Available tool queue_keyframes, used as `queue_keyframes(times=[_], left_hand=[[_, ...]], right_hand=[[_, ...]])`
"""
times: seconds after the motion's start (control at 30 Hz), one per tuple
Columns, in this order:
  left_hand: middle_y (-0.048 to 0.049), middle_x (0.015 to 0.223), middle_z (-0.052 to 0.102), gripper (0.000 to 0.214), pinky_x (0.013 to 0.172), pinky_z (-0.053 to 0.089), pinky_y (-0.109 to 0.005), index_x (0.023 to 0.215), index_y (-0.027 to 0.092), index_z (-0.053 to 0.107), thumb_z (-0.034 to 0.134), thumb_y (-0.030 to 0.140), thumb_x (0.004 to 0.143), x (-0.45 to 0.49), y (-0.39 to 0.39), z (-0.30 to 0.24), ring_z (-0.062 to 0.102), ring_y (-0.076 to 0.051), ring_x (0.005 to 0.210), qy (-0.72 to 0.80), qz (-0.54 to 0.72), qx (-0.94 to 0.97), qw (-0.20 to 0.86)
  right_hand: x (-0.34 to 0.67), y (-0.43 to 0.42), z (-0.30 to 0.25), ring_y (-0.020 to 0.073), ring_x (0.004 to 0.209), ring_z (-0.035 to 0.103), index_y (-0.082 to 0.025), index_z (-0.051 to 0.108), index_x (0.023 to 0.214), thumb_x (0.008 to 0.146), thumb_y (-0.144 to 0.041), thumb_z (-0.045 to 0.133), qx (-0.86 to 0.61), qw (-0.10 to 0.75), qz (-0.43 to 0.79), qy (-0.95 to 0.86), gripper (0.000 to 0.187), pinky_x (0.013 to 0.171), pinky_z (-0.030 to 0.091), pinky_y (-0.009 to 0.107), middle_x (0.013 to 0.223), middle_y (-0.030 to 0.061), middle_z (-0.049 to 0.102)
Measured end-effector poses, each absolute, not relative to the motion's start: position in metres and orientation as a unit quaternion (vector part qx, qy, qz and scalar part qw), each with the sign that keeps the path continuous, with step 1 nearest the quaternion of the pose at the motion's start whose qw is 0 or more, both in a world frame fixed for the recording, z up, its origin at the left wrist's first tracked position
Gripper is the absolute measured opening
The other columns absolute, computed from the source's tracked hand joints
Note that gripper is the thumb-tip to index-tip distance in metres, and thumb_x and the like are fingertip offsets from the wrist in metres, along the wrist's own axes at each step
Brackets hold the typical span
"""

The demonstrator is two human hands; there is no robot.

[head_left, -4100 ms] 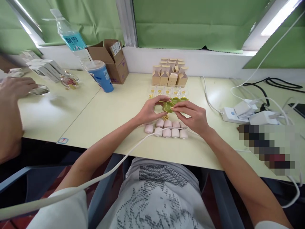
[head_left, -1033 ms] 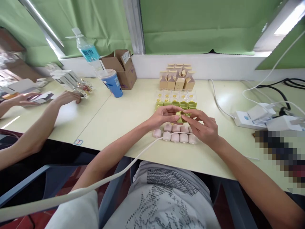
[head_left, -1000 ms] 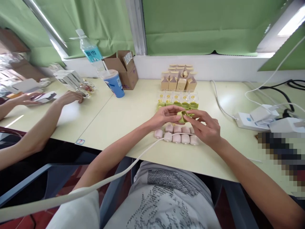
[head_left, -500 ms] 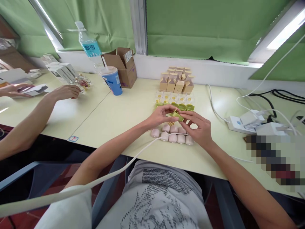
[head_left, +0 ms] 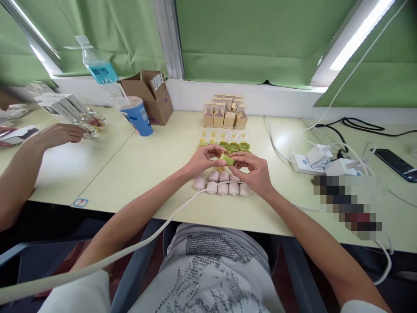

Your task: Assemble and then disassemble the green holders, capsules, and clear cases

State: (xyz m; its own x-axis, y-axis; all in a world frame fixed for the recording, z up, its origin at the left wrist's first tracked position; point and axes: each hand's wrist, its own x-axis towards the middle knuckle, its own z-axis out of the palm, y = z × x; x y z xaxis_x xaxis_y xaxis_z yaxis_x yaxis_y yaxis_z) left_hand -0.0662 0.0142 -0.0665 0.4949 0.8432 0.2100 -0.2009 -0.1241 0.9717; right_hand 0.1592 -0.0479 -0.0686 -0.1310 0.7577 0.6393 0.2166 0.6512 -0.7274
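Observation:
Between my two hands is a small green box-like piece with a raised flap [head_left: 227, 160]. The fingertips of my left hand [head_left: 203, 161] pinch its left side. My right hand [head_left: 254, 170] grips the right side with thumb and fingers. Just below, two rows of pale pink rounded pieces [head_left: 223, 188] lie on the table, partly behind a white cable [head_left: 192, 201]. Some yellow bits [head_left: 220, 169] show under my hands. Beyond my fingers are several green open pieces [head_left: 234, 146] and a row of clear pieces with yellow marks [head_left: 223, 134].
Open cardboard boxes [head_left: 219, 118] stand by the wall. Leftward are a blue cup [head_left: 138, 119], a tilted bottle [head_left: 102, 74], a carton [head_left: 159, 104] and a co-worker's arm [head_left: 39, 150]. Rightward lie a power strip [head_left: 301, 164], cables and a phone [head_left: 395, 164].
The view has shifted to the right, bringing a phone into sight. The green piece has tilted slightly in my fingers, and both hands keep hold of it.

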Motion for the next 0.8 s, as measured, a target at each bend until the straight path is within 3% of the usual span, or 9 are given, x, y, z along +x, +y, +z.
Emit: queue_keyframes(times=[0.23,0.33,0.4,0.53,0.63,0.8], left_hand=[[-0.0049,0.102,0.076,0.068,0.087,0.061,-0.032,0.108,0.016,0.076,0.115,0.036,0.056,-0.066,0.013,-0.062,0.073,-0.019,0.097,0.299,0.448,0.606,0.586],[-0.0029,0.102,0.076,0.077,0.084,0.064,-0.030,0.111,0.019,0.068,0.117,0.035,0.053,-0.064,0.011,-0.061,0.074,-0.018,0.096,0.300,0.474,0.585,0.586],[-0.0022,0.099,0.075,0.071,0.082,0.068,-0.032,0.105,0.018,0.066,0.115,0.043,0.060,-0.063,0.009,-0.060,0.076,-0.017,0.092,0.295,0.467,0.582,0.596],[-0.0067,0.092,0.078,0.060,0.083,0.072,-0.036,0.096,0.013,0.076,0.104,0.061,0.076,-0.064,0.008,-0.060,0.080,-0.020,0.088,0.278,0.405,0.621,0.611],[-0.0081,0.093,0.081,0.058,0.083,0.073,-0.037,0.101,0.013,0.081,0.104,0.060,0.077,-0.066,0.010,-0.061,0.082,-0.021,0.088,0.269,0.402,0.628,0.610],[-0.0077,0.088,0.082,0.055,0.082,0.073,-0.039,0.095,0.014,0.080,0.103,0.062,0.078,-0.067,0.014,-0.064,0.082,-0.021,0.081,0.265,0.392,0.647,0.597]], right_hand=[[0.160,-0.044,-0.073,0.0199,0.080,0.082,-0.024,0.089,0.101,0.092,-0.026,0.087,-0.336,0.562,0.225,-0.722,0.010,0.074,0.076,0.037,0.107,0.0058,0.089],[0.156,-0.045,-0.076,0.0195,0.082,0.082,-0.024,0.088,0.108,0.097,-0.030,0.085,-0.346,0.586,0.210,-0.702,0.013,0.079,0.077,0.039,0.114,0.0078,0.087],[0.154,-0.046,-0.078,0.0195,0.081,0.081,-0.024,0.087,0.112,0.101,-0.035,0.084,-0.358,0.598,0.188,-0.692,0.016,0.081,0.078,0.042,0.120,0.0095,0.085],[0.156,-0.047,-0.080,0.0176,0.077,0.076,-0.026,0.085,0.104,0.102,-0.037,0.085,-0.359,0.587,0.134,-0.713,0.011,0.064,0.074,0.036,0.121,0.0094,0.082],[0.158,-0.048,-0.080,0.0163,0.076,0.074,-0.025,0.083,0.096,0.102,-0.041,0.086,-0.369,0.573,0.128,-0.721,0.017,0.055,0.070,0.034,0.129,0.0111,0.076],[0.158,-0.046,-0.083,0.0250,0.100,0.082,-0.025,0.071,0.104,0.098,-0.055,0.088,-0.372,0.553,0.239,-0.706,0.036,0.053,0.070,0.030,0.147,0.0155,0.072]])
